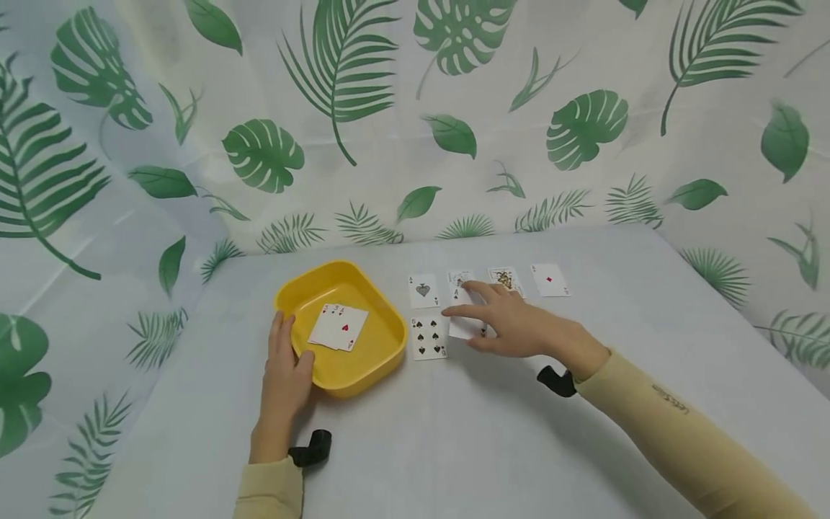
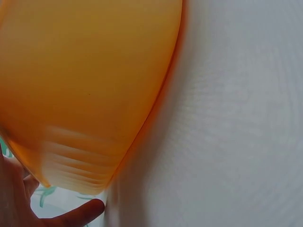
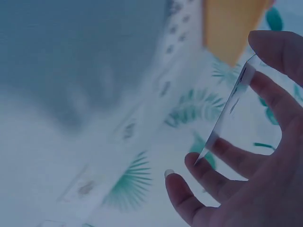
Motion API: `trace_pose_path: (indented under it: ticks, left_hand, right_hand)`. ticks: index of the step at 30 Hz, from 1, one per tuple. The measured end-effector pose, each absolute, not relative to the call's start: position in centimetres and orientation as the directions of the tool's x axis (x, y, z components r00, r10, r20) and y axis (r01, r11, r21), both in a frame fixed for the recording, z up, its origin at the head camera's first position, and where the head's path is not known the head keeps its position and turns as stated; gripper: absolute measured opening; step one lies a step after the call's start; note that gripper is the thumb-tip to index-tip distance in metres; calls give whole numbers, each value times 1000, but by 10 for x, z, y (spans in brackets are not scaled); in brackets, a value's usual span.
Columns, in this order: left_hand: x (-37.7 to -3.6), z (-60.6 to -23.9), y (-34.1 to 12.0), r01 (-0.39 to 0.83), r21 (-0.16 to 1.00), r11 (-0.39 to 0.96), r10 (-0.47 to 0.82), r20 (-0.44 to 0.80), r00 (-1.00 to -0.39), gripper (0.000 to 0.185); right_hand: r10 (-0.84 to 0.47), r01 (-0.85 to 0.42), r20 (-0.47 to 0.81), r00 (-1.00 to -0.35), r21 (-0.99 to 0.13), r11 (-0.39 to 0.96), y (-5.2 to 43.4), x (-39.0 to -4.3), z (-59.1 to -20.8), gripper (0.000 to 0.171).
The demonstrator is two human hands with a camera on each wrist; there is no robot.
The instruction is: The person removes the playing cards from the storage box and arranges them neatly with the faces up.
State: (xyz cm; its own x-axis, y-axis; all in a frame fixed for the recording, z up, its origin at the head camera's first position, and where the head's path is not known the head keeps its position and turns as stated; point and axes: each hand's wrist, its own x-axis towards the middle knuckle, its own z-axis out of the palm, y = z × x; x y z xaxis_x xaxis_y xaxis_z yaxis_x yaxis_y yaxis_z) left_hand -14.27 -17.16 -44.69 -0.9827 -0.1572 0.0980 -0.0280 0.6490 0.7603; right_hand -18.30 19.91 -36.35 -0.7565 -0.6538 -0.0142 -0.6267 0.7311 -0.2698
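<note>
The left hand (image 1: 285,371) lies flat on the table (image 1: 454,447) against the near left corner of the yellow tray (image 1: 382,357), fingers straight along its wall and thumb just over the rim; it grips nothing. In the left wrist view the thumb (image 2: 78,215) shows below the tray's blurred orange-yellow wall (image 2: 85,90).

The right hand (image 1: 512,324) reaches across from the right, palm down, forearm in a pale yellow sleeve (image 1: 687,432). Its thumb and fingers pinch a card (image 1: 465,328) by the edges; in the right wrist view that card (image 3: 227,111) is seen edge-on, tilted up between thumb and fingertips (image 3: 196,163) (its face cannot be read from there).

Around the hand lie face-up cards: an ace of spades (image 1: 423,290), a card (image 1: 459,281) partly under the fingers, a court card (image 1: 506,280) and a red ace (image 1: 550,280) in a row at the far side, with a six of spades (image 1: 429,337) nearer, just left of the held card. The six lies between the held card and the tray.

In the tray rest a few overlapping cards (image 1: 338,326), the top one showing a red heart. A leaf-printed cloth (image 1: 415,108) hangs behind and beside the table.
</note>
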Motion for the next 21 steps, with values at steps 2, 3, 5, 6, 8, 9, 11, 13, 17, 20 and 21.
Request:
trace_pose_path:
  ticks: [2,3,5,6,8,9,11,13,17,20,21]
  left_hand:
    - [-142,-446,-173,-29,763,646,-159,97,-982,70]
    - [-141,-446,-173,-28,765,643,-158,97,-983,71]
    - [-141,-446,-173,-26,769,639,-156,97,-983,71]
    - [-142,-446,-173,-25,770,638,-156,97,-983,71]
    - [-142,-447,-173,-25,770,638,-158,100,-982,71]
    - [-143,-448,-172,-25,769,639,-159,101,-982,70]
    - [-143,-449,-172,-23,768,640,-161,105,-981,70]
    - [-143,-448,-172,-23,767,642,-161,105,-981,70]
    - [-142,-447,-173,-21,769,639,-158,104,-982,70]
    - [-142,-447,-173,-21,770,638,-160,106,-981,70]
    - [-142,-447,-173,-22,769,638,-161,106,-981,71]
  right_hand:
    - [-659,-628,-41,-751,-263,732,204,-184,-373,54]
    - [-658,-626,-55,-751,-261,735,206,-185,-376,54]
    - [-660,-624,-74,-748,-260,737,208,-186,-383,54]
    - [-660,-624,-85,-747,-256,739,209,-187,-386,54]
    - [-661,-625,-105,-743,-248,741,210,-188,-391,54]
    - [-663,-627,-112,-740,-243,740,210,-189,-393,55]
    - [-670,-636,-125,-732,-227,738,210,-190,-396,55]
    - [-669,-637,-149,-728,-214,740,209,-192,-399,55]
    - [-661,-632,-196,-725,-195,751,209,-196,-405,54]
    - [-653,-622,-214,-727,-199,757,209,-198,-409,53]
    - [-654,-622,-215,-725,-203,756,209,-198,-409,53]
